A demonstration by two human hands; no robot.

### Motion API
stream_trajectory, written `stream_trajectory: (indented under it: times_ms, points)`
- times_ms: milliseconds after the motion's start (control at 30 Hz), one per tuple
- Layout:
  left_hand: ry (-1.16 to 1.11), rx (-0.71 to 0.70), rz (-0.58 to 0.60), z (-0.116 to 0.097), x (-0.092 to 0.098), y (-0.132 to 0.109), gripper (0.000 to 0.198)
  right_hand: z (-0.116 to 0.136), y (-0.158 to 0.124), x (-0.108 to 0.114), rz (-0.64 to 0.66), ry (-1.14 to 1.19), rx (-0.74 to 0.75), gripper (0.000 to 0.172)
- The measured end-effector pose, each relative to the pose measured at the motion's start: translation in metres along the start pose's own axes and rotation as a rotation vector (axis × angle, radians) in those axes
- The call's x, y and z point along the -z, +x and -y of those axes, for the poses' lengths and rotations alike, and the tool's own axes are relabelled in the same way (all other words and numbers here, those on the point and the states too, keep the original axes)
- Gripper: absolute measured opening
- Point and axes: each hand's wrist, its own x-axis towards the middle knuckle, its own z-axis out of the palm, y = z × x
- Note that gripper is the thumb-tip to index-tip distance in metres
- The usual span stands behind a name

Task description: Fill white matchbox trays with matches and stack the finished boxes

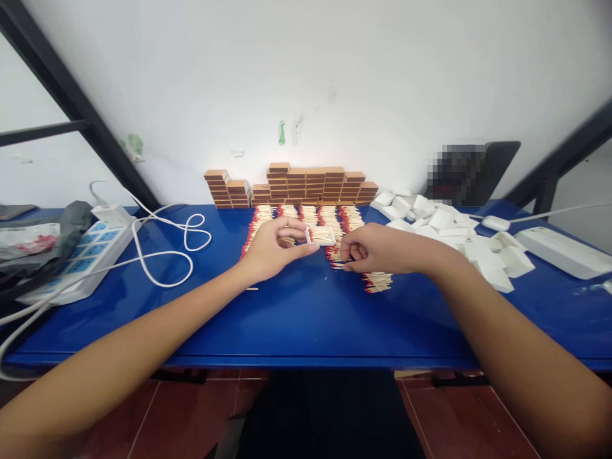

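Observation:
Between the thumb and fingers of my left hand (272, 250) is a small white matchbox tray (321, 236), with several matchsticks lying inside it. My right hand (377, 248) is closed in a pinch just right of the tray, low over the rows of matches. Its fingertips meet by some matchsticks (337, 265), and whatever they pinch is too small to make out. Red-headed matches (329, 217) lie in several long rows behind and under both hands, partly hidden by them. A short bunch of matches (377, 282) sits below my right hand.
Stacked brown matchboxes (306, 185) line the wall. White empty trays (444, 220) are heaped at the right, near a white box (564, 252) and a dark pixelated object (497, 169). A power strip (95, 255) and looping white cable (191, 255) occupy the blue table's (296, 325) left.

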Motion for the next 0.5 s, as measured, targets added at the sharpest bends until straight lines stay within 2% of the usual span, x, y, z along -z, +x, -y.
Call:
stream_trajectory:
  times_ms: [500]
  points:
    - [-0.018,0.019,0.005,0.0006,-0.0003,0.0009,0.051,0.0047,0.0034,-0.0086,0.075,-0.002,-0.081,0.005]
